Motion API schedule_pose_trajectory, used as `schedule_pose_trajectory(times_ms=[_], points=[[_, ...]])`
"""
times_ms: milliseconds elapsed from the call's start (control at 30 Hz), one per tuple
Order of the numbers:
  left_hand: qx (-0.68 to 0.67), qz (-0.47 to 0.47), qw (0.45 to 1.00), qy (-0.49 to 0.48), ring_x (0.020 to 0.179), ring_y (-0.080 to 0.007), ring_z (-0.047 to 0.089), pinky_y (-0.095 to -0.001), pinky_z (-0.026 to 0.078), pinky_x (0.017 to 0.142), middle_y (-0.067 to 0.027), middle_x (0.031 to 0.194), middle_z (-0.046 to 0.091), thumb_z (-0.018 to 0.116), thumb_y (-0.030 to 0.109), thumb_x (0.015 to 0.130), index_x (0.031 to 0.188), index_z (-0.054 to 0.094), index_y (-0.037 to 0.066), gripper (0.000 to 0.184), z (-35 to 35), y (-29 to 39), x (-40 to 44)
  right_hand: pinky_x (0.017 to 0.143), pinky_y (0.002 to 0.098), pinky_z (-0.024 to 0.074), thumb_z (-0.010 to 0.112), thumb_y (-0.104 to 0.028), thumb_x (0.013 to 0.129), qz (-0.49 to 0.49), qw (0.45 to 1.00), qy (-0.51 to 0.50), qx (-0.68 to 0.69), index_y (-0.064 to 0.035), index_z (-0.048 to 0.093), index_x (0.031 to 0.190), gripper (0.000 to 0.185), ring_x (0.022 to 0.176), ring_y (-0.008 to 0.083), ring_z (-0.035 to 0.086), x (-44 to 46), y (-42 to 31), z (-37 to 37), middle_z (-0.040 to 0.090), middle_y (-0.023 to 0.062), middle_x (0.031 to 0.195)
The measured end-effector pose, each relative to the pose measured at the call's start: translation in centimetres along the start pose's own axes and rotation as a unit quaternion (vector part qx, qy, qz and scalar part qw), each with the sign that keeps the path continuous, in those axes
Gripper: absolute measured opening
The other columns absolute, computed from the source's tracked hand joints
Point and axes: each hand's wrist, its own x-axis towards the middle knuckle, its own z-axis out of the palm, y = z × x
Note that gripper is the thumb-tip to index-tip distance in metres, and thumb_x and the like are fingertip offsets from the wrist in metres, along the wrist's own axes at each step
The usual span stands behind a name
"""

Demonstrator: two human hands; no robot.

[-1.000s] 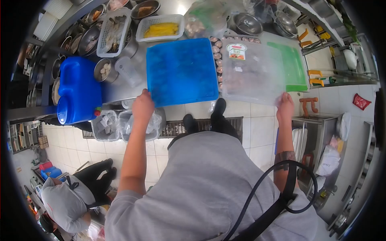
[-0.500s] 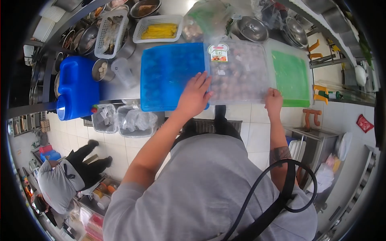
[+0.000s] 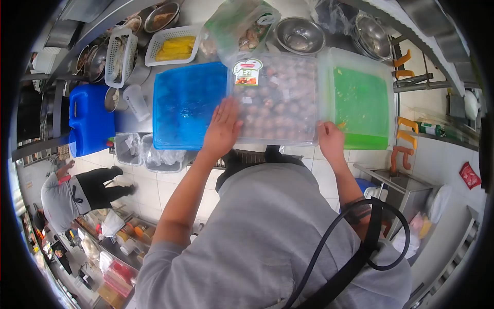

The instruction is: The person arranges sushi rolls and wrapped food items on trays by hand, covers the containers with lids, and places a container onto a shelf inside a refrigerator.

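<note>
A clear plastic container lid (image 3: 278, 133) with a white "Ezi" label lies over rows of small round brownish balls (image 3: 296, 109). My left hand (image 3: 222, 129) rests flat with fingers stretched along its left edge, where it meets a blue-lidded container (image 3: 188, 110). At the near right corner, my right hand (image 3: 331, 139) has its fingers curled closed on the lid's edge. Just right of that hand is a container with a translucent lid and a green area (image 3: 360, 103). Whether the clear lid is fully pressed down, I cannot tell.
Behind stand a white basket of yellow strips (image 3: 172, 50), a plastic bag of food (image 3: 242, 31) and a steel bowl (image 3: 300, 36). A blue jerrycan (image 3: 92, 118) is at left, above lined bins (image 3: 163, 157). Another person (image 3: 72, 195) stands behind at left.
My view has shifted, so the containers appear further left. Both hands stay at the clear lid's sides; the balls beneath show more sharply. The other person has changed posture, one arm now reaching out.
</note>
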Motion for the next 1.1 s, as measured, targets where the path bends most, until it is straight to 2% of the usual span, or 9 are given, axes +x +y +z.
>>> schedule_pose_trajectory(times_ms=[33,67,133,433,667,767,833,933,1100], points=[[0.003,-0.001,1.0,0.001,0.155,-0.0395,0.035,-0.0505,0.027,0.128,-0.0223,0.166,0.039,0.054,0.028,0.108,0.158,0.041,0.0,0.059,0.2,0.1,-0.1,0.057,0.0455,0.0494,0.067,-0.027,0.101,0.095,0.988,-0.064,0.104,-0.0002,0.066,0.087,0.031,0.059,0.0407,0.064,0.1,-0.2,-0.5,0.066,0.0224,0.07],[-0.001,-0.003,1.0,0.012,0.155,-0.0405,0.035,-0.0508,0.027,0.128,-0.023,0.165,0.04,0.054,0.027,0.109,0.158,0.041,-0.001,0.058,0.3,0.2,-0.2,0.057,0.0455,0.0494,0.067,-0.027,0.101,0.093,0.988,-0.065,0.107,-0.0002,0.066,0.087,0.031,0.059,0.0407,0.064,0.3,0.5,-0.6,0.066,0.0224,0.07],[-0.004,-0.004,1.0,0.022,0.155,-0.0415,0.035,-0.0512,0.027,0.128,-0.0237,0.164,0.041,0.053,0.027,0.109,0.158,0.041,-0.001,0.058,0.3,0.4,0.0,0.059,0.0427,0.0502,0.068,-0.029,0.101,-0.019,0.994,-0.054,0.097,0.001,0.066,0.09,0.031,0.061,0.0383,0.065,0.4,1.5,-0.5,0.067,0.0211,0.073],[0.045,-0.019,0.999,-0.002,0.154,-0.0431,0.035,-0.0531,0.028,0.128,-0.0255,0.163,0.042,0.055,0.027,0.108,0.156,0.042,-0.004,0.059,0.5,0.9,0.7,0.068,0.0519,0.0541,0.066,-0.026,0.1,-0.033,0.998,-0.031,-0.052,0.0015,0.068,0.091,0.029,0.075,0.0441,0.071,1.7,1.7,-0.2,0.07,0.0246,0.079],[0.003,0.002,1.0,0.01,0.156,-0.0419,0.033,-0.0518,0.027,0.128,-0.0235,0.166,0.039,0.056,0.028,0.108,0.157,0.042,-0.002,0.06,0.7,0.1,0.5,0.065,0.0489,0.0553,0.071,-0.028,0.099,-0.076,0.993,-0.033,-0.082,0.002,0.066,0.086,0.033,0.069,0.0423,0.071,1.4,1.8,-0.6,0.069,0.0237,0.074],[-0.024,0.007,1.0,-0.001,0.156,-0.0423,0.032,-0.0512,0.027,0.128,-0.023,0.166,0.038,0.057,0.028,0.107,0.158,0.042,-0.001,0.06,0.5,-0.3,0.4,0.071,0.0508,0.056,0.068,-0.025,0.097,-0.025,0.992,-0.078,-0.101,0.0028,0.067,0.089,0.029,0.071,0.0421,0.072,0.0,0.9,-1.6,0.071,0.0248,0.077],[-0.035,0.008,0.999,-0.011,0.156,-0.0428,0.032,-0.051,0.027,0.128,-0.0229,0.166,0.038,0.058,0.028,0.107,0.158,0.042,0.0,0.06,0.1,-0.6,0.6,0.066,0.0461,0.0589,0.068,-0.021,0.098,0.094,0.985,-0.141,0.019,0.0054,0.066,0.093,0.027,0.066,0.0329,0.074,-0.8,1.4,-1.4,0.072,0.0217,0.076],[-0.058,0.007,0.998,-0.035,0.156,-0.043,0.032,-0.0507,0.028,0.128,-0.0228,0.167,0.037,0.064,0.031,0.104,0.158,0.042,-0.001,0.066,-1.4,-0.1,0.4,0.061,0.0386,0.0615,0.067,-0.016,0.1,0.197,0.956,-0.122,0.179,0.0079,0.063,0.098,0.024,0.065,0.0232,0.074,-1.9,0.9,-1.3,0.071,0.0178,0.079],[-0.049,0.043,0.991,-0.119,0.156,-0.0411,0.032,-0.0503,0.031,0.127,-0.0215,0.167,0.038,0.088,0.026,0.08,0.157,0.047,0.008,0.089,-4.6,0.8,-0.2,0.058,0.0333,0.0623,0.066,-0.013,0.101,0.224,0.931,-0.097,0.271,0.0072,0.06,0.101,0.021,0.067,0.0202,0.074,-3.0,1.4,-1.0,0.07,0.0151,0.082]])
